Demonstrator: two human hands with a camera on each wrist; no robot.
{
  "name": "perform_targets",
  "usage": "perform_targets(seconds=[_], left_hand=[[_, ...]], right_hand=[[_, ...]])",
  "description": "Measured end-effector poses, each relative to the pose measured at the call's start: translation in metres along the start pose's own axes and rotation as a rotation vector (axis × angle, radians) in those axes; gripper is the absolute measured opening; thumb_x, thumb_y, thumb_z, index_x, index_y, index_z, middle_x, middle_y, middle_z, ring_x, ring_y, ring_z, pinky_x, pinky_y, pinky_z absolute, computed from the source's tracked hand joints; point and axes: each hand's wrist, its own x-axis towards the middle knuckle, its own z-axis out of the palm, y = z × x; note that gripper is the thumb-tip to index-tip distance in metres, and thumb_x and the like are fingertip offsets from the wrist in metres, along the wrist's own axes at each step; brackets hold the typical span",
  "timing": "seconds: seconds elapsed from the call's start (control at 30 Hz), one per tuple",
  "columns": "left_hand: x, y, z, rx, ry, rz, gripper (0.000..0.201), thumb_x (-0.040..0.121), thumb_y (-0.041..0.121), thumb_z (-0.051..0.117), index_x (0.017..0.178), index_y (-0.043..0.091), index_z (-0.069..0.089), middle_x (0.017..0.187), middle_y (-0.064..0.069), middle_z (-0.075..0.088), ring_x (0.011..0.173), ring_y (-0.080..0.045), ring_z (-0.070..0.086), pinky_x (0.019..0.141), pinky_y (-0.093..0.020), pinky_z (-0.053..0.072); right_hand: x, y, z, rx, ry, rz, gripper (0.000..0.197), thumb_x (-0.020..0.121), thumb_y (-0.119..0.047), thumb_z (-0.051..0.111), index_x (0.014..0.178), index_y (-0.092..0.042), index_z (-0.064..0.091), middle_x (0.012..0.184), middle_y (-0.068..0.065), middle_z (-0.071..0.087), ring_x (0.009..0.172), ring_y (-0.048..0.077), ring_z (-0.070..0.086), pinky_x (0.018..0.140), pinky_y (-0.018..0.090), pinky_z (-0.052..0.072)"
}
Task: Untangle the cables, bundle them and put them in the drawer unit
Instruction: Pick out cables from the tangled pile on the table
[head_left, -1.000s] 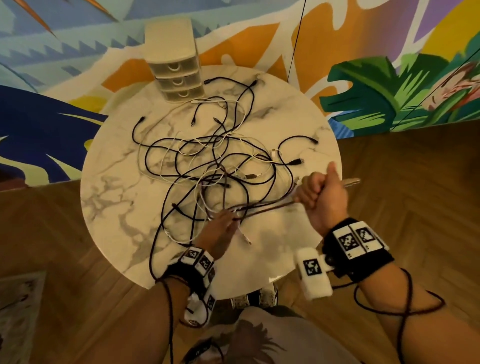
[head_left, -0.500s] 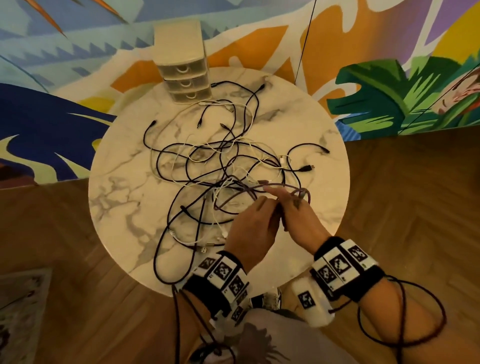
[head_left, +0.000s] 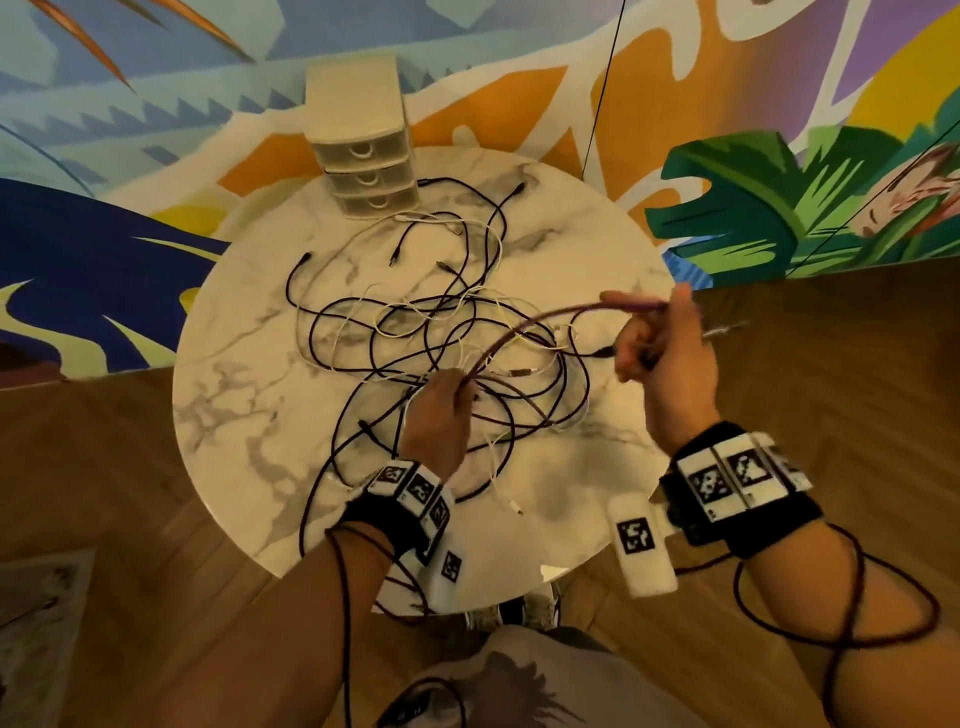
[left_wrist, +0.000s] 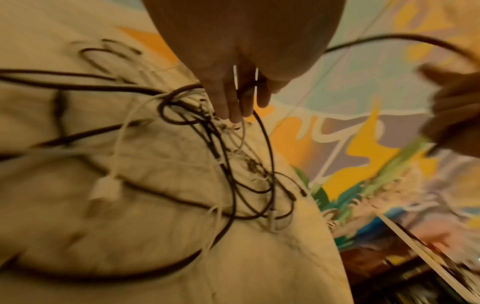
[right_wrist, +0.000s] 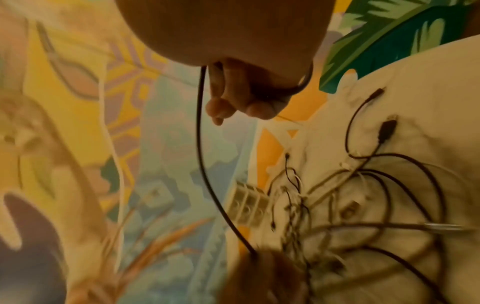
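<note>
A painted mural of leaves and colour bands fills the wall behind, and a wood floor runs below it. In front stands a round marble table, seen from above in the head view. At the table's 12 o'clock edge, a little toward 11, sits a cream drawer unit with three shut drawers facing the person. Spread over the table's middle is a tangle of black and white cables, reaching from just in front of the drawer unit down past centre, with one black strand trailing over the rim near 7 o'clock. One dark cable is lifted clear of the heap in an arc that runs between the two hands. The right hand, raised over the table's 3 o'clock rim, has its fingers curled round one end of that cable; the right wrist view shows the strand looped behind the fingers and hanging down from the fist. The left hand, low over the tangle just toward 5 o'clock from centre, pinches the arc's other end; in the left wrist view its fingers point down into the knot with a black strand between them. Both wrists wear black bands with printed square markers.
</note>
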Motion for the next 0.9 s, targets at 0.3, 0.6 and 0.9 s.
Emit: perform_targets(seconds=[0.3, 0.6, 0.9], left_hand=[[-0.04, 0.031, 0.019, 0.079, -0.04, 0.32, 0.033, 0.092, 0.027, 0.04, 0.118, 0.015, 0.057, 0.115, -0.002, 0.06, 0.094, -0.018, 0.058, 0.072, -0.03, 0.051], [-0.02, -0.036, 0.018, 0.104, -0.054, 0.099, 0.015, 0.093, 0.012, 0.051, 0.105, 0.006, 0.056, 0.126, -0.004, 0.043, 0.102, -0.012, 0.048, 0.083, -0.02, 0.039], [0.006, -0.037, -0.013, 0.434, 0.097, 0.126, 0.02, 0.093, 0.02, 0.054, 0.101, 0.007, 0.067, 0.096, -0.011, 0.066, 0.093, -0.034, 0.055, 0.081, -0.042, 0.045]], right_hand=[[-0.03, 0.055, 0.03, -0.367, -0.357, 0.161, 0.044, 0.103, -0.033, 0.031, 0.101, -0.011, 0.069, 0.054, 0.002, 0.051, 0.043, 0.006, 0.045, 0.044, 0.016, 0.034], [-0.022, 0.031, 0.009, -0.125, -0.123, 0.104, 0.055, 0.104, -0.033, 0.029, 0.076, -0.004, 0.067, 0.048, 0.005, 0.05, 0.045, 0.016, 0.035, 0.044, 0.022, 0.028], [-0.015, 0.01, 0.005, 0.1, 0.15, -0.06, 0.055, 0.105, -0.032, 0.025, 0.071, -0.01, 0.062, 0.042, -0.006, 0.05, 0.041, 0.008, 0.041, 0.043, 0.02, 0.028]])
